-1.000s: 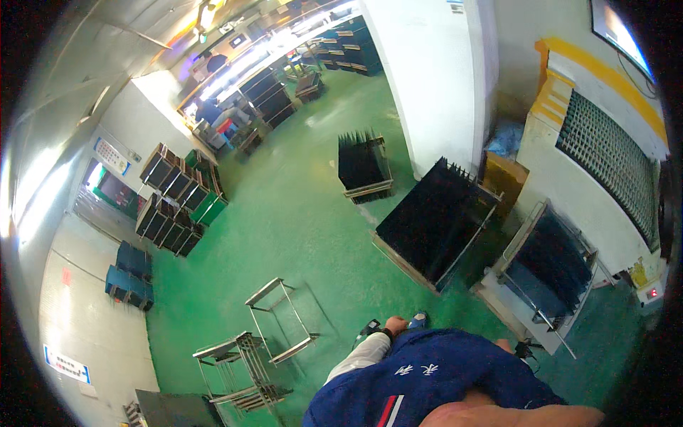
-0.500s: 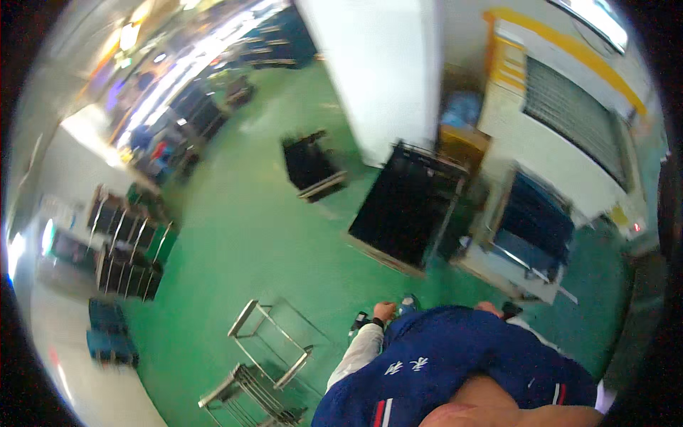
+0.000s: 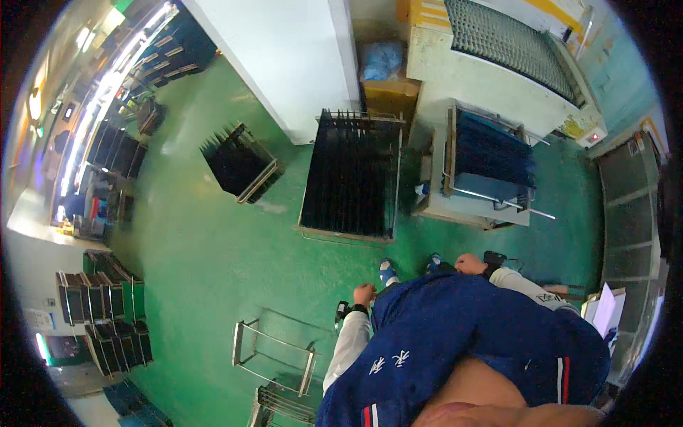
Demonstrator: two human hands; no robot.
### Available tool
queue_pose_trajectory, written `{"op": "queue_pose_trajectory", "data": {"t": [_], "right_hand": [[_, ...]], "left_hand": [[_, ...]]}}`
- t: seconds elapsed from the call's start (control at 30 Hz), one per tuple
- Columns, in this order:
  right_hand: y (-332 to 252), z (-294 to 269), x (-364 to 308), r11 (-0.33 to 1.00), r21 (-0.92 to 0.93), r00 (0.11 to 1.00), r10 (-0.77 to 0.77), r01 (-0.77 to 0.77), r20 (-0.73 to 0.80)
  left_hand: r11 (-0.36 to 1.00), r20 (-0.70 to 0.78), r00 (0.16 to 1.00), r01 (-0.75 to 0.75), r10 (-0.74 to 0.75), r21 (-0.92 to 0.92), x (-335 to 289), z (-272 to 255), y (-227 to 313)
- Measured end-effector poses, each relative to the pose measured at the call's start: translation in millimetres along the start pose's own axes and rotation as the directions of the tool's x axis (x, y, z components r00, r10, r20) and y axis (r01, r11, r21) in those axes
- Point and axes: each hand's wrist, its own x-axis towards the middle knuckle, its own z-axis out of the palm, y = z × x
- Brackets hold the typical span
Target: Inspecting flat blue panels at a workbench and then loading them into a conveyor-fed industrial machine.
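My left hand hangs at my side with its fingers curled in and nothing seen in it. A black device is strapped at that wrist. In front of my waist, my right hand is also curled, with no object showing. Another black device sits at the right wrist. Neither hand touches anything around it. Nearest on the left is an empty metal frame rack on the green floor. Ahead stands a rack of upright black panels, out of reach of both hands.
A smaller rack of black panels stands farther left, before a white pillar. To the right, dark blue panels rest on a cart beside a pale machine. More racks line the left wall. Grey shelving stands at far right.
The view has turned right, so the racks and pillar sit farther left. My right hand, mostly hidden before, now shows in front of me. Both feet are visible.
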Motion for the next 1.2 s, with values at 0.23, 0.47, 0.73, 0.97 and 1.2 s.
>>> {"op": "queue_pose_trajectory", "data": {"t": [0.23,0.47,0.73,0.97,1.2], "right_hand": [[-60,-36,-6,0.994,0.049,0.992,0.099,-0.095,-0.078],[-49,-60,-4,0.99,0.13,0.997,0.054,-0.048,-0.047],[222,-62,42,0.494,0.722,0.875,0.247,-0.484,0.417],[263,-206,-7,-0.188,0.982,0.961,0.274,0.014,0.039],[294,-304,32,0.302,0.953,0.764,0.62,-0.022,-0.179]], "left_hand": [[0.967,-0.009,0.999,0.036,-0.04,-0.25,-8,-12,21],[0.947,0.011,0.997,0.079,-0.08,-0.311,-14,-10,32],[0.987,0.082,0.996,0.054,-0.042,-0.15,-19,60,90],[0.997,0.122,0.993,-0.012,0.002,0.076,31,160,175],[0.975,0.066,0.979,-0.198,0.192,0.098,82,244,281]]}}
